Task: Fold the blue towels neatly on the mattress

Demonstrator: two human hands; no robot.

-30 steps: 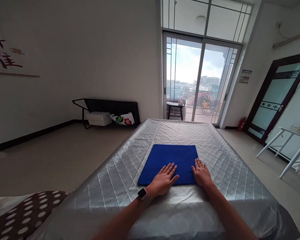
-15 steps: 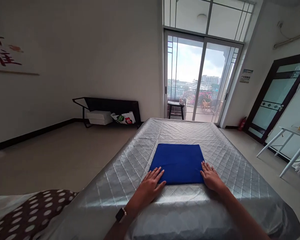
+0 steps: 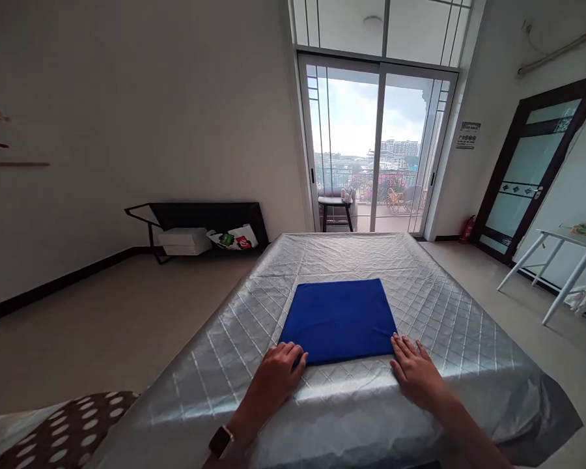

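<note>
A flat, neatly folded blue cloth (image 3: 339,319) lies on a silver quilted cover (image 3: 234,355). My left hand (image 3: 280,371), with a dark watch (image 3: 221,441) on its wrist, is at the cloth's near left corner. Its fingers are bent over the corner and the thumb is against the near edge, closed on the cloth. At the near right corner, my right hand (image 3: 417,372) lies flat with fingers stretched out, the fingertips touching the cloth's edge. The underside of the left fingers is hidden.
A brown polka-dot fabric (image 3: 63,430) is at the lower left. Against the wall stands a black frame (image 3: 200,215) with a white box (image 3: 183,241) and a printed bag (image 3: 234,238). Sliding glass doors (image 3: 378,150) are ahead; a white table (image 3: 573,240) stands right.
My left hand has slid back toward me and its spread fingers have curled in at the corner. My right hand has moved slightly nearer to me. The camera view has shifted a little.
</note>
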